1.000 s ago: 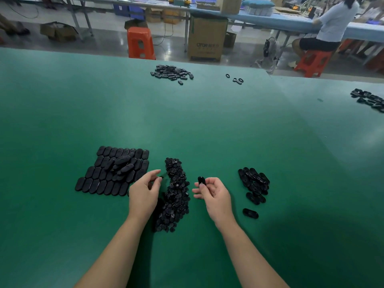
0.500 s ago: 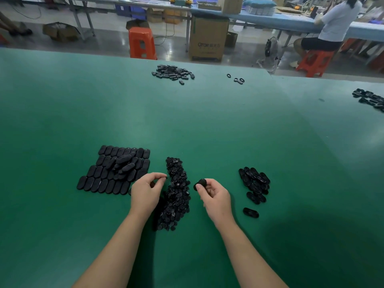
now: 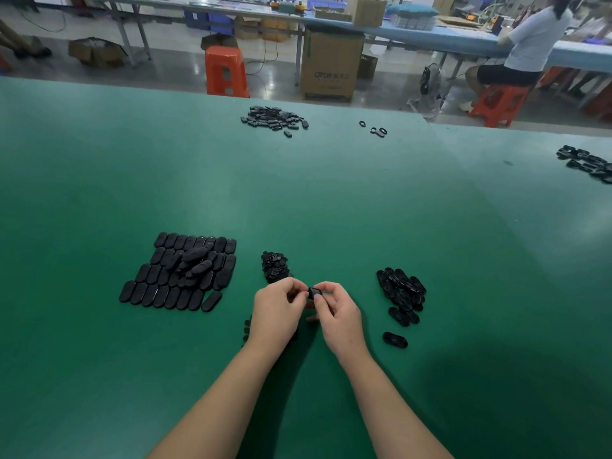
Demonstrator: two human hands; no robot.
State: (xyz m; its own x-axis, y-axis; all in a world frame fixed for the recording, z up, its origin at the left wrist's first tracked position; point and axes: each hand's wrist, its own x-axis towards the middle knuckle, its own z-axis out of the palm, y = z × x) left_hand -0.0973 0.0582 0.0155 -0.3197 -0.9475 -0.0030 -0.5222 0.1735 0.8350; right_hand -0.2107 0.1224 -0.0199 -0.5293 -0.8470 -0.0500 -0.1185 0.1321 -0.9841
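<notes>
Pinched between two sets of fingertips, a small black piece (image 3: 314,292) is held just above the counter (image 3: 298,193), in the narrow space where the hands meet. The right grip (image 3: 337,316) has thumb and forefinger curled round the piece's right end. The left grip (image 3: 278,314) has its fingers curled in against the left end, with the thumb on top. How much of the piece lies inside the left fingers cannot be told, as the knuckles hide it. Both forearms come up from the near edge and angle toward each other.

Just behind the hands, and partly hidden under the left one, lies a long heap of small black parts (image 3: 274,266). To the left, well apart from the hands, flat black oval caps (image 3: 155,286) lie in close rows, with a few more loose on top of them. To the right sits a pile of black oval frames (image 3: 400,293), and a single oval frame (image 3: 394,339) lies alone on the near side of it.

Far across the green top are another pile of black pieces (image 3: 273,117), a few loose rings (image 3: 374,129) and, at the right edge, more black frames (image 3: 589,164). Beyond the counter stand an orange stool (image 3: 227,71) and a cardboard box (image 3: 331,64), and a seated person (image 3: 526,48) works at a blue bench.
</notes>
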